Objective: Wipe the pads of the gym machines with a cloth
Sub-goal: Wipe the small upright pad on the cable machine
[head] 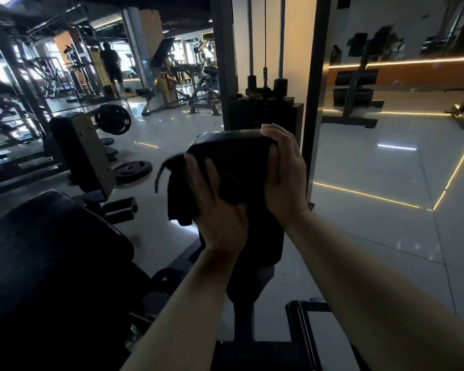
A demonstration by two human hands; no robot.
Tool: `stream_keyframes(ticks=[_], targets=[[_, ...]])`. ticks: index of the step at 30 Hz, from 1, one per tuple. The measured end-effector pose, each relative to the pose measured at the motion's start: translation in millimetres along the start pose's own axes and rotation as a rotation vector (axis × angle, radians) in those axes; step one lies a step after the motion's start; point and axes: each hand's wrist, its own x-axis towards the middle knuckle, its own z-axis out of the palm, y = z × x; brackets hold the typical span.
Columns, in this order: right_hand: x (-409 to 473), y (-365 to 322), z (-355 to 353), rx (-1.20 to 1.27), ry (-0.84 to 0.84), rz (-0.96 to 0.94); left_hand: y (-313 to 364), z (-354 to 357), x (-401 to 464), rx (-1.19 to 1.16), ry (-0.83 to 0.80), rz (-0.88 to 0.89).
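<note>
A black padded machine pad (233, 153) stands upright in the middle of the view, on a dark post. My left hand (217, 204) presses a dark cloth (177, 194) against the pad's left face, and a loose end of the cloth hangs out to the left. My right hand (284, 172) grips the pad's right edge, fingers curled over its top corner. A second black pad (75, 145) stands to the left, and a large black seat pad (46, 253) fills the lower left.
The weight stack (268, 111) and its steel frame (312, 103) rise right behind the pad. Weight plates (133, 170) lie on the glossy floor at left. More machines and a standing person (111, 68) are farther back. Open tiled floor (373, 183) spreads to the right.
</note>
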Motion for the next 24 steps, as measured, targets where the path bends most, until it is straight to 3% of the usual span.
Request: stream_keyframes(ticks=[3,5,7,9,16,21,24], targets=[[0,-3,1,-0.01,0.022,0.013,-14,8,-46,-0.026,0.009,-0.008],[0,-3,2,-0.009,0.031,0.015,-23,10,-67,-0.045,-0.076,-0.045],[-1,-3,2,-0.004,0.034,0.013,-29,9,-72,0.039,-0.074,0.045],[-1,-2,3,-0.006,0.036,0.016,-30,4,-53,0.146,-0.075,0.172],[-1,4,1,0.008,0.0,-0.012,0,-14,54,0.071,-0.013,0.25],[-1,2,3,-0.016,0.046,-0.01,-4,-3,16,-0.049,0.108,-0.032],[-1,2,4,-0.035,0.069,-0.035,-18,-1,-22,-0.106,0.072,-0.164]])
